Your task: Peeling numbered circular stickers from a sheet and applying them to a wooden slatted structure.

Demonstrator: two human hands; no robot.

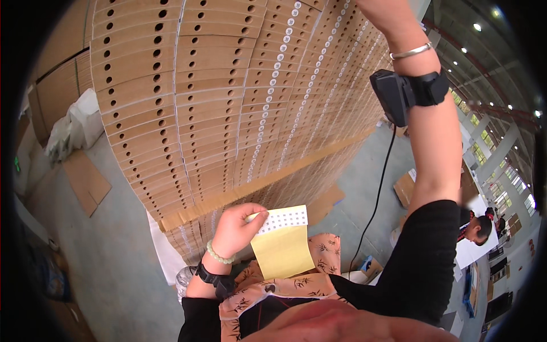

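My left hand (238,229) is closed on a sticker sheet (283,251), thumb and fingers pinching its upper left corner. A white band with rows of small dark printed squares runs along the sheet's top; below it is bare yellow backing. Reaching up past the top edge, my right hand (388,18) shows only its wrist end; its fingers are out of the picture, beside the upper part of a tall stack of flat brown cardboard boxes (213,114). Dark round holes line the box edges, and small round white stickers (268,107) run in columns on several stacks.
A brown cardboard strip (273,174) crosses the stack low down. White plastic bags (74,125) and a loose cardboard piece (85,181) lie on the grey floor at left. A black cable (376,199) hangs from my right forearm. Another person (477,229) is at a white table, right.
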